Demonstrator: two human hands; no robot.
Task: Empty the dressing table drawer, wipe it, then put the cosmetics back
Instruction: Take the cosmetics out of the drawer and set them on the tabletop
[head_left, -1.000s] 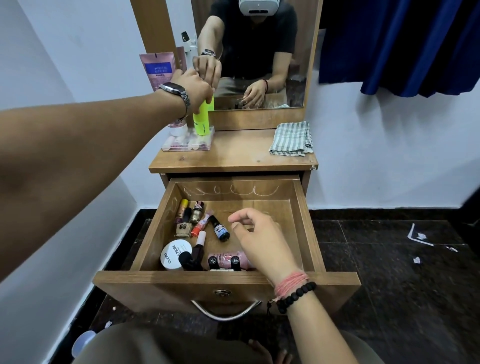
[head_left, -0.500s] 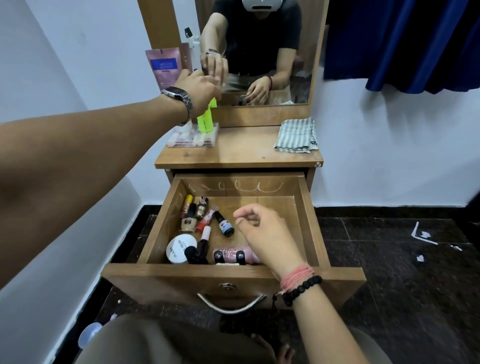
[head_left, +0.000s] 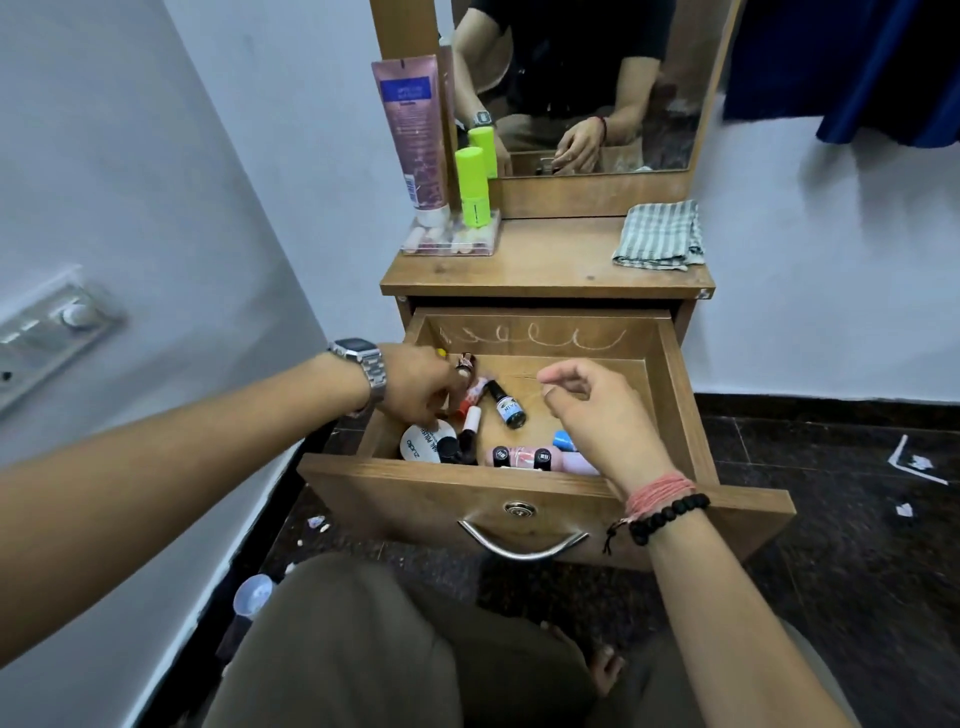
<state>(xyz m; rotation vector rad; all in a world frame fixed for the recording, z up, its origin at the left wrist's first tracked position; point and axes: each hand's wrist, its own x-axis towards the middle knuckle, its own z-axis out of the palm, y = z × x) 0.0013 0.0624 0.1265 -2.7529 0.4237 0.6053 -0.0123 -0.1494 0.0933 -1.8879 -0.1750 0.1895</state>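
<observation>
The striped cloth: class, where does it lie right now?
In the head view, the striped cloth lies folded on the right side of the dressing table top, below the mirror and above the open drawer.

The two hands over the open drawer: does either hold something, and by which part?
The right hand holds nothing. The left hand reaches among the small bottles at the drawer's left side; whether it grips one cannot be told.

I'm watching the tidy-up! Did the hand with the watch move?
Yes. The left hand came down from the green bottle on the tabletop into the drawer.
</observation>
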